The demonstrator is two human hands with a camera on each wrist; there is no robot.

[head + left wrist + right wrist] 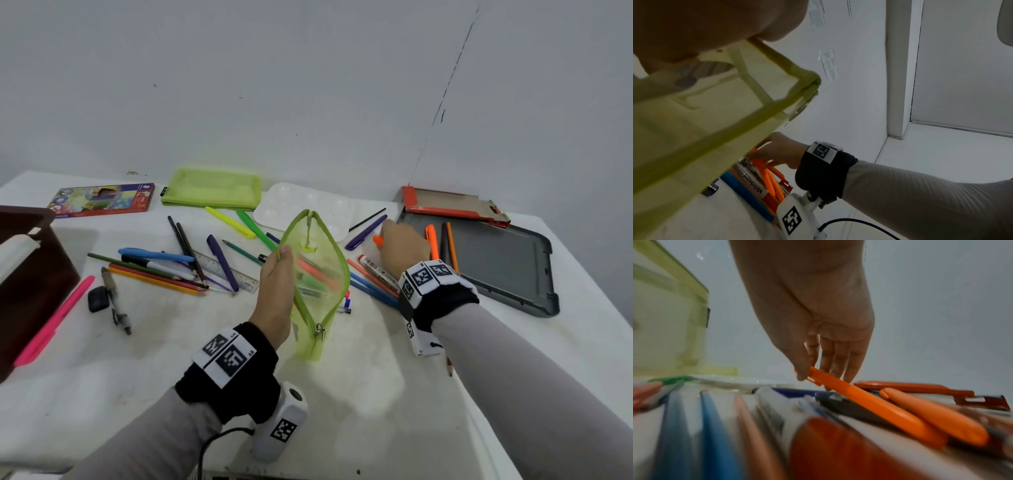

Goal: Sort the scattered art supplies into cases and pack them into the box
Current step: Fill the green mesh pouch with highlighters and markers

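Note:
My left hand (281,262) grips the rim of a see-through green zip pouch (320,274) and holds it upright and open above the table; orange and green markers lie inside it. The same pouch (705,113) fills the left wrist view. To its right, my right hand (810,372) pinches the clip end of an orange pen (869,404) between thumb and fingers, with the pen's other end down among the pens on the table. In the head view only the tip of that orange pen (377,240) shows past my right hand (385,238).
Loose pens, pencils and a ruler (226,270) are scattered across the white table. At the back lie a second green pouch (212,188), a white palette (291,205) and a coloured-pencil box (102,198). A grey lid (503,270) lies right, a dark brown box (30,274) left.

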